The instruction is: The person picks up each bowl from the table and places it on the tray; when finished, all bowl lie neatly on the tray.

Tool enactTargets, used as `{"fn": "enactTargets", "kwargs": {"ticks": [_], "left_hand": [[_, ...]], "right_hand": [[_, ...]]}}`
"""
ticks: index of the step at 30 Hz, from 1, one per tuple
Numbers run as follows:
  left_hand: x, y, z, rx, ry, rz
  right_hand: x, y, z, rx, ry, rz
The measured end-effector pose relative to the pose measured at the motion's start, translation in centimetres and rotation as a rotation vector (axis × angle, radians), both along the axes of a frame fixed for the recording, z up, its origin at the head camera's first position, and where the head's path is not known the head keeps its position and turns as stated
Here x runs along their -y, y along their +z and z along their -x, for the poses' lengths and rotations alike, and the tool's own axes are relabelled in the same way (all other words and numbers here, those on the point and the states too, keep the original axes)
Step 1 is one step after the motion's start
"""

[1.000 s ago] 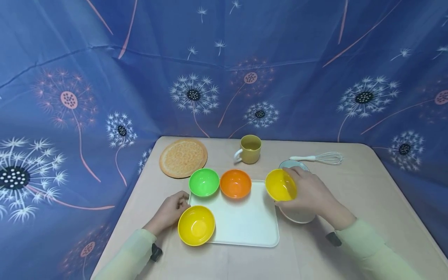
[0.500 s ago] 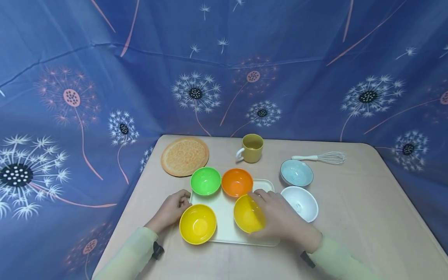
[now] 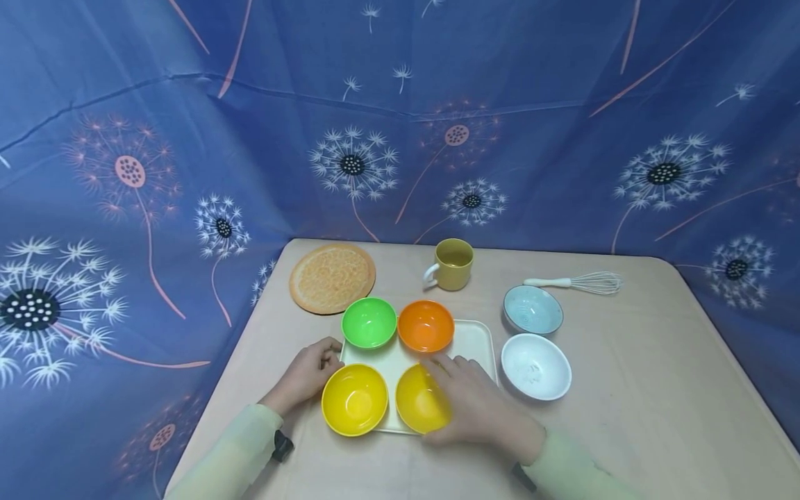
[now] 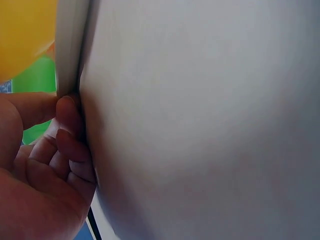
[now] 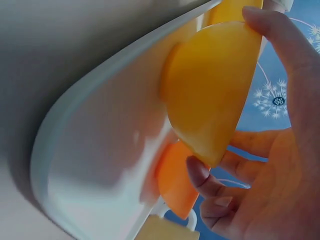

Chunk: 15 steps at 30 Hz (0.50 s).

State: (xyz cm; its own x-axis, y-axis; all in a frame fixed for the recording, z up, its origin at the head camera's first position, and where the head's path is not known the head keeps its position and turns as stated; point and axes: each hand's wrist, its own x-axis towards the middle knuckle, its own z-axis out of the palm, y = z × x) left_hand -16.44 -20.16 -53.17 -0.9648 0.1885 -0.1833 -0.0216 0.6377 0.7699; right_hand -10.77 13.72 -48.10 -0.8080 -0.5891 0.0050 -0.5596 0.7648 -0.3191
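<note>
Glossy, rounded yellow bowl [image 3: 419, 403] shifted left, right fingers [image 5: 199, 172] gripping.

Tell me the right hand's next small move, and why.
Probably the right hand should settle the yellow bowl it holds onto the tray: it grips that bowl over the tray's near side, beside the other yellow bowl and in front of the orange bowl; whether its base touches is unclear.

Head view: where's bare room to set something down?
Largest: the table, right of the white bowl and nearer than the whisk. Smaller: far right corner of the tray, right of the orange bowl. Crowded: rest of the tray, with green bowl, yellow bowls and right hand.
</note>
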Motion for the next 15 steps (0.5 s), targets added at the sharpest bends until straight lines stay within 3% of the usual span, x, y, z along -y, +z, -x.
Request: {"fn": "enactTargets", "kwargs": {"ticks": [15], "left_hand": [[0.0, -0.09, 0.14, 0.002, 0.002, 0.012]], "right_hand": [[0.79, -0.21, -0.38, 0.015, 0.027, 0.025]]}}
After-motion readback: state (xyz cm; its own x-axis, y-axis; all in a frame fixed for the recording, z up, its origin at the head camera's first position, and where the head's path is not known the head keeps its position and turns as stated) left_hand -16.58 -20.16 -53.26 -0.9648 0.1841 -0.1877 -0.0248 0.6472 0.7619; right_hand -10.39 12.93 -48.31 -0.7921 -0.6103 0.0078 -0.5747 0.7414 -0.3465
